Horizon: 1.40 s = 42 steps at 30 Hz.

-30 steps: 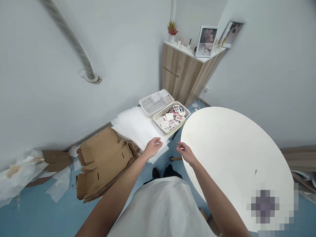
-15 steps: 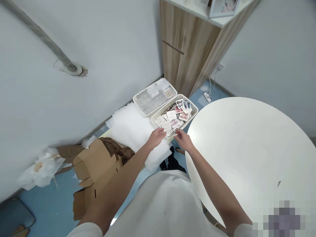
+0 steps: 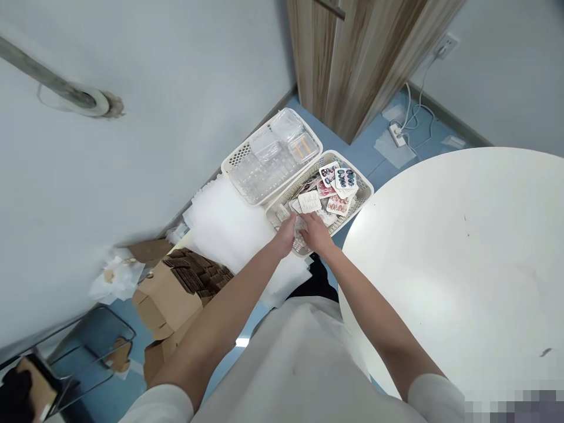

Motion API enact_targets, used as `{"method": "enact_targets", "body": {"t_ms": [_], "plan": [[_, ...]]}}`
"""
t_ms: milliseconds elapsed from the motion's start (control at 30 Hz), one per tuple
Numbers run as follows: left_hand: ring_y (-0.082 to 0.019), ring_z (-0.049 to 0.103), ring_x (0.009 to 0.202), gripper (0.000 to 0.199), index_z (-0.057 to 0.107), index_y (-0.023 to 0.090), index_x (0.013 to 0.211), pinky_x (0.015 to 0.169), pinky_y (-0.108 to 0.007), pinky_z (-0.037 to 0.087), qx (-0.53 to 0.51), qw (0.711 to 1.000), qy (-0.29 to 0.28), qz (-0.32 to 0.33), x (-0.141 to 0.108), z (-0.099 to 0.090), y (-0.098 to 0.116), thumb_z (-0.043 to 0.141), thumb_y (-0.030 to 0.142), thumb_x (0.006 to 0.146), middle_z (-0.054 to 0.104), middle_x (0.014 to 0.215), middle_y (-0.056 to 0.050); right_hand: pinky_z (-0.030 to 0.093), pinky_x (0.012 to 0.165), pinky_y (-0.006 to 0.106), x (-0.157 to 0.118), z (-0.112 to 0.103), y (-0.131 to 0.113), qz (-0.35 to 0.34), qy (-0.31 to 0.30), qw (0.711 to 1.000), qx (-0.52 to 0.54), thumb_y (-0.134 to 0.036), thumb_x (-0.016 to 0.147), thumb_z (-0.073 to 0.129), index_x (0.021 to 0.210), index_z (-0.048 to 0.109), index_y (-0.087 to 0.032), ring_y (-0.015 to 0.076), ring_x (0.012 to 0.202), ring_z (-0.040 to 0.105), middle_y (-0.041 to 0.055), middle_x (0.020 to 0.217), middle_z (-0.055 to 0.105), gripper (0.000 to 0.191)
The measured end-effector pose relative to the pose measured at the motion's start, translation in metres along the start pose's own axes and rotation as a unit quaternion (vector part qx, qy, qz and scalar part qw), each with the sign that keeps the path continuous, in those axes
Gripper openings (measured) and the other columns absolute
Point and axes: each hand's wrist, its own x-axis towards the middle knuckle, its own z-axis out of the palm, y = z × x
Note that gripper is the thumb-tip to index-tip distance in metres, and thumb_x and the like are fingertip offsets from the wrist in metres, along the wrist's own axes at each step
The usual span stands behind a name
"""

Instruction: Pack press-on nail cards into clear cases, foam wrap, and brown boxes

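A white perforated plastic basket (image 3: pixel 368 187) holds a loose heap of small white cards. Some cards (image 3: pixel 346 178) carry rows of blue, red or pink oval pieces, like false nails; a plain printed card (image 3: pixel 309 201) lies face up. Both hands reach into the basket's near end. My left hand (image 3: pixel 285 236) is at the left, fingers together against a few cards. Close beside it, my right hand (image 3: pixel 316 233) curls its fingers over the same cards from the right. The fingertips and the lower cards are partly hidden.
A second white basket (image 3: pixel 225 165) with clear plastic boxes (image 3: pixel 264 145) adjoins on the left. White foam sheets (image 3: pixel 229 226) and brown folded cardboard (image 3: pixel 171 296) lie nearer. A round white table (image 3: pixel 440 252) stands at right, a wooden cabinet (image 3: pixel 352 64) behind, a power strip (image 3: pixel 397 135) on the floor.
My hands have moved forward and closer together, from the basket's near edge down into the cards. The view has tilted down, bringing the baskets closer.
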Motion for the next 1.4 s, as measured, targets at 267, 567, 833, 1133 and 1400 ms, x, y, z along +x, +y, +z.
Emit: {"method": "enact_targets", "body": {"t_ms": [267,567,833,1133,1400], "plan": [[-0.022,0.053,0.108,0.058,0.048,0.024,0.115,0.089,-0.033,0.041,-0.037,0.999,-0.011,-0.021,-0.012,0.002,0.008,0.025,0.065,0.081,0.058,0.117,-0.004,0.043,0.084,0.037,-0.002,-0.005,0.003,0.024,0.027,0.998,0.057,-0.009,0.074,0.048,0.118,0.047,-0.018,0.0230,0.100,0.051,0.0110,0.111,0.050,0.045],[-0.022,0.043,0.120,0.057,0.034,0.026,0.127,0.091,-0.032,0.040,-0.030,0.996,0.038,0.081,-0.042,0.003,0.001,0.034,0.060,0.082,0.038,0.137,-0.006,0.047,0.079,0.035,-0.030,-0.011,0.002,0.063,0.129,0.978,0.152,-0.015,0.071,0.052,0.120,0.046,-0.018,0.0169,0.080,0.056,0.0094,0.112,0.051,0.050],[-0.021,0.044,0.120,0.057,0.027,0.027,0.132,0.091,-0.031,0.041,-0.058,0.979,-0.022,0.196,-0.095,0.001,-0.011,0.040,0.053,0.083,0.027,0.143,-0.008,0.048,0.071,0.033,-0.092,-0.011,-0.022,0.093,0.202,0.955,0.197,-0.025,0.071,0.051,0.110,0.052,-0.019,0.0150,0.071,0.055,0.0064,0.104,0.060,0.039],[-0.021,0.056,0.101,0.043,0.050,0.018,0.111,0.084,-0.031,0.044,0.064,0.960,-0.037,0.270,-0.154,0.004,-0.062,0.054,0.044,0.076,0.056,0.113,-0.011,0.048,0.061,0.027,-0.197,0.005,-0.028,0.143,0.309,0.882,0.327,-0.032,0.073,0.049,0.094,0.049,-0.020,0.0134,0.068,0.056,0.0043,0.094,0.060,0.024],[-0.015,0.061,0.074,0.030,0.061,0.017,0.085,0.072,-0.030,0.046,0.071,0.941,-0.271,0.191,-0.215,0.065,-0.105,0.059,0.042,0.071,0.065,0.084,-0.006,0.046,0.071,0.033,-0.300,0.011,-0.028,0.071,0.496,0.856,0.126,-0.018,0.078,0.045,0.088,0.056,-0.022,0.0172,0.081,0.053,0.0050,0.087,0.056,0.016]]}}
